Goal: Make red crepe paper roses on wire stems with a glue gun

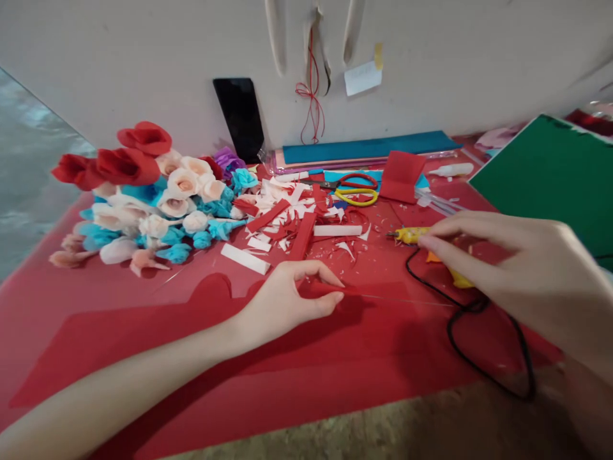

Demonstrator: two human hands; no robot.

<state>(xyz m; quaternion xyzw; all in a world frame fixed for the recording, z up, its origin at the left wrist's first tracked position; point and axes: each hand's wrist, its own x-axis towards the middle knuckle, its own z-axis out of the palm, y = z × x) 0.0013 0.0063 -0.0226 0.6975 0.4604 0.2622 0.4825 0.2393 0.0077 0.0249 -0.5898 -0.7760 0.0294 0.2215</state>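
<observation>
My left hand (pixel 292 300) pinches a piece of red crepe paper (pixel 352 290) between thumb and fingers. A thin wire (pixel 407 301) runs out from that paper to the right. Beneath my left forearm lies a flat red paper sheet (pixel 105 338), with a rounded red paper piece (pixel 211 291) at its far edge. On the right, my right hand (pixel 498 262) has its fingers closed on a yellow glue gun (pixel 407 236), its nozzle facing left. The black cord (pixel 450 295) loops below that hand; part of the gun is hidden behind the fingers.
Paper flowers (pixel 184 184) are heaped at the left. Red and white paper scraps (pixel 301 223) spread mid-table beside scissors (pixel 357 191). A phone (pixel 239 118) leans on the wall near a blue paper strip (pixel 368 147). A green board (pixel 550 172) stands at right.
</observation>
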